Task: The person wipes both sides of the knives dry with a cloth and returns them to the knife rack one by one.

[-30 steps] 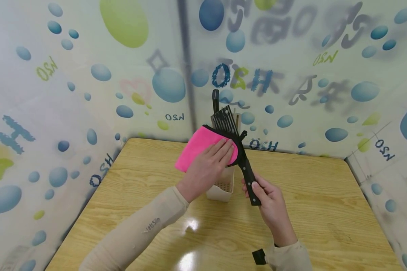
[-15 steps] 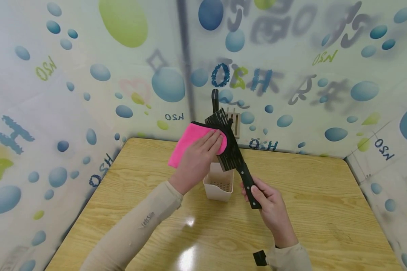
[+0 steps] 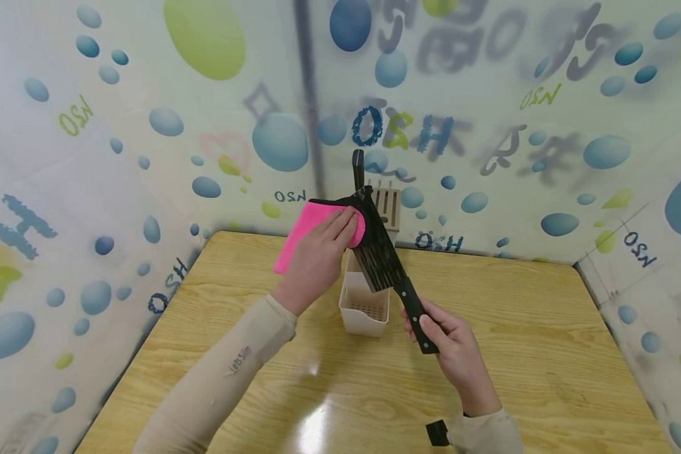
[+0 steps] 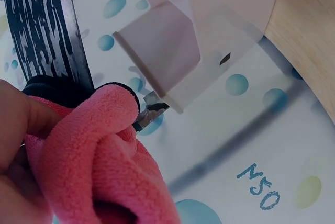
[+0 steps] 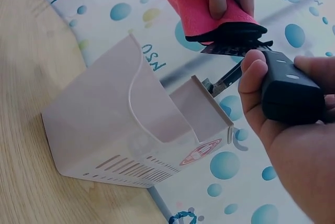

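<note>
A cleaver (image 3: 381, 260) with a black riveted handle and a dark, streaked blade is held up over the table in the head view. My right hand (image 3: 456, 353) grips its handle, blade pointing away and slightly left. My left hand (image 3: 312, 261) pinches a pink cloth (image 3: 297, 234) with a black edge against the far end of the blade. The left wrist view shows the cloth (image 4: 99, 156) folded around the blade's edge, beside the streaked blade (image 4: 47, 30). Part of the blade is hidden under the cloth.
A pale knife holder (image 3: 365, 318) with a slotted back section (image 3: 388, 208) stands behind the cleaver, near the patterned wall. Another black-handled knife (image 3: 358, 169) stands upright in it. The wooden table (image 3: 522, 328) spreads to both sides.
My left hand and the cloth have moved left along the blade, towards its far end, uncovering more of the blade near the handle. The cleaver has shifted slightly left and down.
</note>
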{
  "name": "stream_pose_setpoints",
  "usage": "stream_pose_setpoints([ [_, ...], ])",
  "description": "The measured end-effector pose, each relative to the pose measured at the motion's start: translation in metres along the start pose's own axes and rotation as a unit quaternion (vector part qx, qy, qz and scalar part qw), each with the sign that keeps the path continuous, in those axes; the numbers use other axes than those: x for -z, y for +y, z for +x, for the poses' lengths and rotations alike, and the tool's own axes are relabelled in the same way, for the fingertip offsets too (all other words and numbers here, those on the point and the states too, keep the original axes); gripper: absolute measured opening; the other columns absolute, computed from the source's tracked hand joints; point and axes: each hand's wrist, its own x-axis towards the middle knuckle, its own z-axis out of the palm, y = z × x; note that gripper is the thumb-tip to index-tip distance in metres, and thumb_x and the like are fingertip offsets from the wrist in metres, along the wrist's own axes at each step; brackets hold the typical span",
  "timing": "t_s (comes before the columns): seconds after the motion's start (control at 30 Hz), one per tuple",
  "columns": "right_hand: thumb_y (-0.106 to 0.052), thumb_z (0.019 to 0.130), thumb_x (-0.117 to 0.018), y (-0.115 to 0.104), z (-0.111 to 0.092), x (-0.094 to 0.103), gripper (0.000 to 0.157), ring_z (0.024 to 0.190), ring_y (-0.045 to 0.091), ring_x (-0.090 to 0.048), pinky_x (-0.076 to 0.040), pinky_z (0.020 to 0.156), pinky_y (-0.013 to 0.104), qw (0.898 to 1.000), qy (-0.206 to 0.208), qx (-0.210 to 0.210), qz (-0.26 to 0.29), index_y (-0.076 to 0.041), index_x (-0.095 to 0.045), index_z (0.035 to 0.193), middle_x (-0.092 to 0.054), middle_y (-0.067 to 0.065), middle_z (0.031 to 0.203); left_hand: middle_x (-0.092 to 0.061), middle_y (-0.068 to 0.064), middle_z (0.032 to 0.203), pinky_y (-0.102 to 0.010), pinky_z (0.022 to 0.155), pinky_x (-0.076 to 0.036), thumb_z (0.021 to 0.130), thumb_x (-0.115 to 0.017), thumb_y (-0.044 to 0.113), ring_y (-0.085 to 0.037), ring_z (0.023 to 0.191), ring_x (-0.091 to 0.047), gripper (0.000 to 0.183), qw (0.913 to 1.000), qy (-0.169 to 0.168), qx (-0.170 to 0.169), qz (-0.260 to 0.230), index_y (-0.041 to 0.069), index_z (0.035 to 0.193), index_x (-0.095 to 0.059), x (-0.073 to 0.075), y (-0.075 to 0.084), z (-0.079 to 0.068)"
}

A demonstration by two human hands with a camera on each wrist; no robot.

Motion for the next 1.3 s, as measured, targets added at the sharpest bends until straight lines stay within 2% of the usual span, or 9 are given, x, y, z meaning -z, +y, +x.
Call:
stream_pose_setpoints([
  [0.37,-0.002,0.110,-0.042,-0.002,-0.002,0.003,0.043,0.098,0.010,-0.070,-0.062,0.083,0.024,1.000,-0.008,-0.007,-0.016,0.022,-0.039,0.145,-0.073,-0.003,0.116,-0.057,-0.022,0.147,-0.041,0.113,-0.048,0.095,-0.060,-0.010,-0.034,0.134,-0.059,0.047,0.9997,0.003,0.025,-0.008,-0.006,0.143,-0.057,0.007,-0.010,0.004],
  [0.7,0.001,0.109,-0.043,-0.005,-0.001,0.000,0.038,0.095,0.010,-0.070,-0.062,0.079,0.026,0.996,-0.012,0.020,-0.082,0.018,-0.048,0.143,-0.073,-0.007,0.115,-0.055,-0.022,0.149,-0.040,0.115,-0.046,0.095,-0.064,-0.006,-0.034,0.136,-0.057,0.051,0.9995,-0.001,0.032,0.005,-0.007,0.145,-0.054,0.010,-0.008,0.005],
  [0.93,0.000,0.109,-0.044,-0.007,0.001,-0.006,0.037,0.093,0.012,-0.068,-0.061,0.077,0.025,0.991,-0.005,0.026,-0.134,0.012,-0.052,0.143,-0.071,-0.006,0.114,-0.056,-0.023,0.148,-0.040,0.112,-0.049,0.096,-0.059,-0.007,-0.034,0.134,-0.058,0.048,0.9996,0.013,0.005,0.024,-0.007,0.143,-0.056,0.010,0.001,0.004],
  [1.17,-0.003,0.109,-0.045,-0.009,0.002,-0.010,0.035,0.087,0.013,-0.066,-0.060,0.075,0.029,0.987,0.006,0.016,-0.162,0.009,-0.057,0.140,-0.071,-0.001,0.111,-0.055,-0.021,0.150,-0.038,0.116,-0.045,0.093,-0.060,-0.010,-0.032,0.139,-0.054,0.052,0.9995,-0.001,-0.015,0.029,-0.006,0.145,-0.055,0.008,0.015,0.003],
  [1.3,-0.002,0.109,-0.045,-0.010,0.003,-0.011,0.035,0.086,0.013,-0.066,-0.060,0.074,0.028,0.985,0.012,0.022,-0.170,0.009,-0.058,0.139,-0.071,0.005,0.110,-0.055,-0.020,0.150,-0.038,0.115,-0.046,0.092,-0.060,-0.010,-0.031,0.139,-0.054,0.054,0.9991,-0.009,-0.026,0.032,-0.004,0.146,-0.055,0.008,0.021,0.002],
])
